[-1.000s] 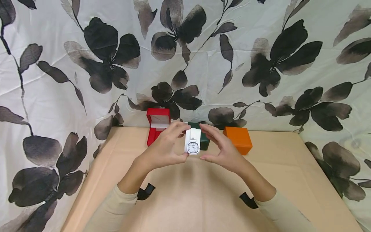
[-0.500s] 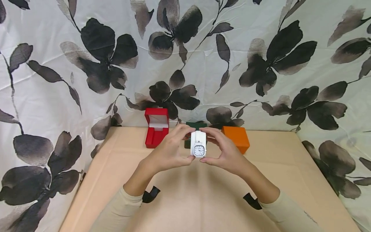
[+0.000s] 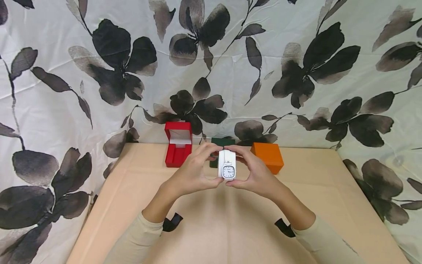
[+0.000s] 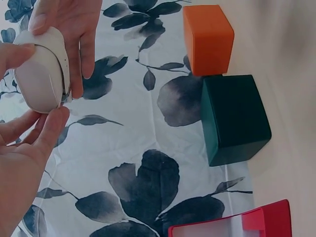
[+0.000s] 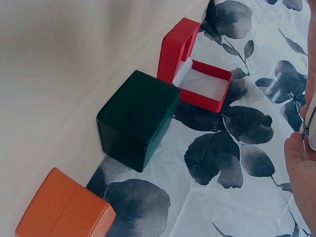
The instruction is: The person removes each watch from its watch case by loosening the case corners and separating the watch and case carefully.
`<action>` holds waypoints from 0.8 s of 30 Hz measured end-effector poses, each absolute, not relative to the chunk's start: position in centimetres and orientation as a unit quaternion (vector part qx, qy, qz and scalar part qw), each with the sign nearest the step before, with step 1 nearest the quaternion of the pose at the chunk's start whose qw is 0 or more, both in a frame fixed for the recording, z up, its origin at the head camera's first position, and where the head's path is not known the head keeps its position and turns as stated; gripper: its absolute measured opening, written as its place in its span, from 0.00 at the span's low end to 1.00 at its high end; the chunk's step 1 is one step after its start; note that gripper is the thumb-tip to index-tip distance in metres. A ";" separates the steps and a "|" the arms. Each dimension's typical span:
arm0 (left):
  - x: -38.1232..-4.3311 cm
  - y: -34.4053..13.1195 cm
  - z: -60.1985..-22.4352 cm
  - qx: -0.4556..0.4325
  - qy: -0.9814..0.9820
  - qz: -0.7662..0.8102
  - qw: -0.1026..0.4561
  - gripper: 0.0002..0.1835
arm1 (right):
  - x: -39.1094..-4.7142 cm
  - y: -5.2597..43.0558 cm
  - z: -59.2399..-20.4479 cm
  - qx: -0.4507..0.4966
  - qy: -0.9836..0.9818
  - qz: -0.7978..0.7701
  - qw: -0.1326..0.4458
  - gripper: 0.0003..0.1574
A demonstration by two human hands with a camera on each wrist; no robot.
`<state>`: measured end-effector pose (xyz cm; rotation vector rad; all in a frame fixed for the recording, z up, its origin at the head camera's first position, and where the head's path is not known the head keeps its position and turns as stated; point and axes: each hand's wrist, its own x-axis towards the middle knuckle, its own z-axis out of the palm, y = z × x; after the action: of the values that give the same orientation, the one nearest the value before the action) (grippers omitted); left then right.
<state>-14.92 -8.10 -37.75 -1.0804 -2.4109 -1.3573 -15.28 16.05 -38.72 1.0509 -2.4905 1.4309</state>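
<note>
Both hands hold a white wristwatch point(image 3: 227, 164) upright above the table, its square dial facing the head camera. It is wrapped round a pale cushion point(image 4: 37, 81), whose side shows in the left wrist view. My left hand point(image 3: 189, 171) grips it from the left, thumb at the bottom and fingers at the top. From the right, my right hand point(image 3: 257, 172) pinches it in the same way. Only a sliver of the watch point(image 5: 311, 126) appears at the edge of the right wrist view. Behind the hands stands a green box point(image 3: 222, 142), partly hidden.
An opened red box point(image 3: 178, 156) with a white-lined lid stands at the back left. At the back right is a closed orange box point(image 3: 268, 157). A floral cloth point(image 3: 211, 66) hangs behind the beige table point(image 3: 227, 227).
A second ago only my left hand held the watch, with the right hand's fingers apart from it. The right hand has since taken hold, and the watch has shifted slightly right.
</note>
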 end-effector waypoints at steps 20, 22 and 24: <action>-14.8 -8.1 -38.4 -0.353 -0.802 -0.474 0.086 0.41 | -15.7 15.7 -38.8 0.367 -0.821 0.435 0.050 0.61; -14.9 -8.1 -38.4 -0.355 -0.801 -0.474 0.086 0.41 | -15.7 15.7 -38.7 0.363 -0.824 0.433 0.048 0.60; -15.0 -8.2 -38.4 -0.357 -0.800 -0.475 0.085 0.41 | -15.7 15.6 -38.8 0.359 -0.827 0.429 0.047 0.60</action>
<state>-14.99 -8.16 -38.43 -1.0638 -2.3859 -1.4167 -15.73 15.63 -38.76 1.0956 -2.5235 1.3099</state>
